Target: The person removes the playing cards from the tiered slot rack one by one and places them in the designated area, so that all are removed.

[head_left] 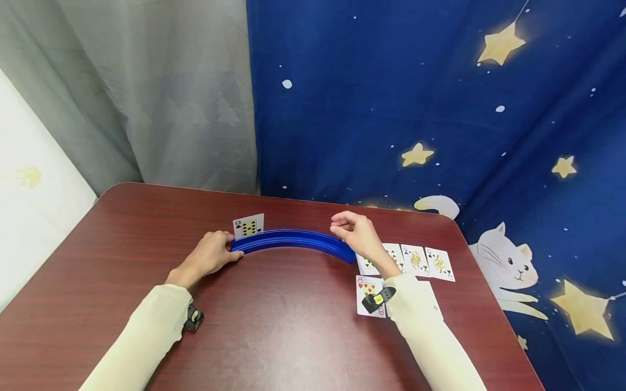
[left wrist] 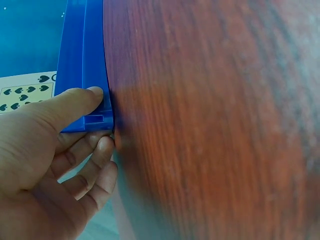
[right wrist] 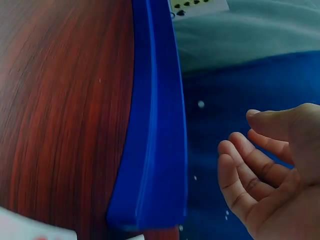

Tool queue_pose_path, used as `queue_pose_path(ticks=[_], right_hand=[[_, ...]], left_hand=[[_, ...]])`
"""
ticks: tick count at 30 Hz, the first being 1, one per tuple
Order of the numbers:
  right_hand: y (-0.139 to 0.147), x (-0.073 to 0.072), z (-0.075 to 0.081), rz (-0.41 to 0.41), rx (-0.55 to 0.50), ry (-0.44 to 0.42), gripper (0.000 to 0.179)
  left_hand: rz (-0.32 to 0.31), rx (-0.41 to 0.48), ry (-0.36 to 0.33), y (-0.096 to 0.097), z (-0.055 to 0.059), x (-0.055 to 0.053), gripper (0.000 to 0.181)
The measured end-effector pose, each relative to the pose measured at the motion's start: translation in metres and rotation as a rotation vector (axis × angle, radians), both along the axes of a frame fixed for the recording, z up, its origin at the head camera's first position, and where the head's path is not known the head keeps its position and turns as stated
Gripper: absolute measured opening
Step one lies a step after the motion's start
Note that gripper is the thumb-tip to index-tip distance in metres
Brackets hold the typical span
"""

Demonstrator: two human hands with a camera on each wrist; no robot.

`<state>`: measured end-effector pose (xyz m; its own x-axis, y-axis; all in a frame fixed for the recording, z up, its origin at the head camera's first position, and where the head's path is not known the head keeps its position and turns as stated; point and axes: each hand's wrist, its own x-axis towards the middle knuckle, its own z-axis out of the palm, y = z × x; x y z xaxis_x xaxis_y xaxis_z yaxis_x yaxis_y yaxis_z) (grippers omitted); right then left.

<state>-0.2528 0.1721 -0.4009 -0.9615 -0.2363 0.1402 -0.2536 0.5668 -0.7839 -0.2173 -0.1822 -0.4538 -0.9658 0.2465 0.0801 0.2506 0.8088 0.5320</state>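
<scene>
A curved blue card holder lies on the table, bowed toward the curtain. My left hand pinches its left end; in the left wrist view the thumb presses on the holder's face and the fingers curl at its end. A ten of spades stands upright in the holder beside that hand. My right hand hovers near the holder's right end, its fingers loosely bent with nothing between them. In the right wrist view a gap separates this hand from the blue holder.
Right of the holder, playing cards lie face up in two rows. The back row includes face cards; an eight of hearts is in front. My right forearm covers some cards. Curtains hang behind the dark red table.
</scene>
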Motion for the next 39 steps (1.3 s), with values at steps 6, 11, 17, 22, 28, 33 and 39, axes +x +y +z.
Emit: queue_pose_path(ticks=[6,11,17,22,28,33,39], right_hand=[[-0.025,-0.003,-0.004,0.046,-0.017,0.007,0.019],[-0.049,-0.004,-0.01,0.1,-0.034,0.027,0.019],[-0.077,-0.002,-0.017,0.156,-0.025,0.033,0.022],[-0.096,0.001,-0.019,0.17,-0.016,0.032,0.028],[-0.114,0.003,-0.021,0.168,-0.038,0.006,0.038],[-0.124,0.005,-0.021,0.173,-0.035,-0.027,0.037],[-0.132,0.004,-0.021,0.164,-0.014,-0.04,0.028]], left_hand=[[0.005,0.006,0.0,0.001,0.0,0.0,0.023],[0.006,0.007,0.002,0.001,0.001,0.001,0.023],[0.005,0.008,-0.013,0.001,0.001,0.001,0.023],[0.002,0.012,-0.011,0.001,0.001,0.001,0.023],[0.006,0.013,-0.016,0.001,0.001,0.0,0.025],[0.01,0.011,-0.032,0.001,0.001,-0.001,0.027],[0.012,0.02,-0.04,0.001,0.0,-0.002,0.027]])
